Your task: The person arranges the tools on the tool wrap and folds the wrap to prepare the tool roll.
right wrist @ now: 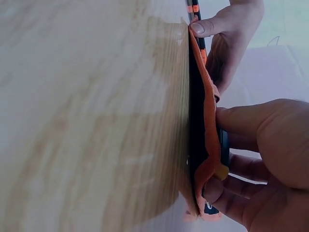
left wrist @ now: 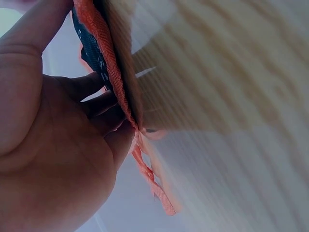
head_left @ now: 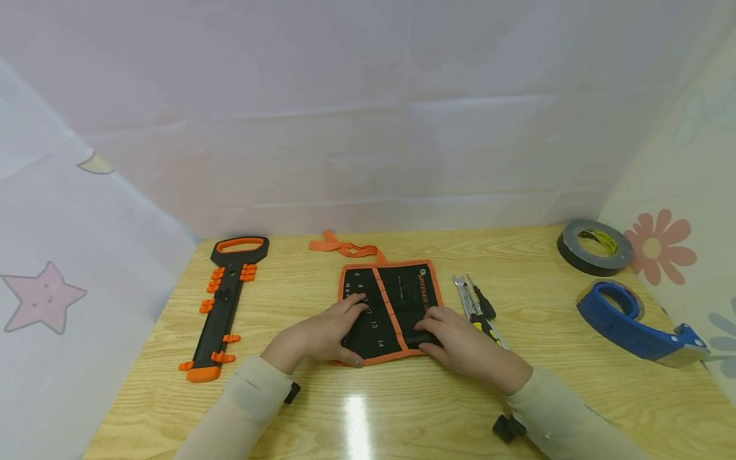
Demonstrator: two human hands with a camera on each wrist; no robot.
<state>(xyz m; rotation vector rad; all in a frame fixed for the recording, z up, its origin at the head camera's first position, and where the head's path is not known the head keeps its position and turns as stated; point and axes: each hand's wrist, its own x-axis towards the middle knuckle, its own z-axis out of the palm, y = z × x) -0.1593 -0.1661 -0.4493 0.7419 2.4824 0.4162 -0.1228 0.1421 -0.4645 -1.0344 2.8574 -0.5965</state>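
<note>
A black tool pouch (head_left: 409, 291) with orange edging and printed sizes lies unfolded on the table, its orange tie straps (head_left: 351, 249) trailing off the far edge. My left hand (head_left: 328, 332) rests over its left side, fingers spread on the fabric and thumb at the near edge. At the lower right pocket, my right hand (head_left: 467, 342) grips a dark tool handle (head_left: 422, 337). The right wrist view shows a yellow end (right wrist: 221, 172) on it; its kind is hidden by the fingers. Right of the pouch lie an open-end wrench (head_left: 463, 294), a black-handled screwdriver (head_left: 486, 306) and a yellow-and-black handle (head_left: 485, 324).
On the left lies a black bar (head_left: 221, 313) with a looped handle and several orange clips. A grey tape roll (head_left: 595, 246) and a blue tape dispenser (head_left: 623, 329) stand at the right. Patterned fabric walls border the wooden table (head_left: 299, 421).
</note>
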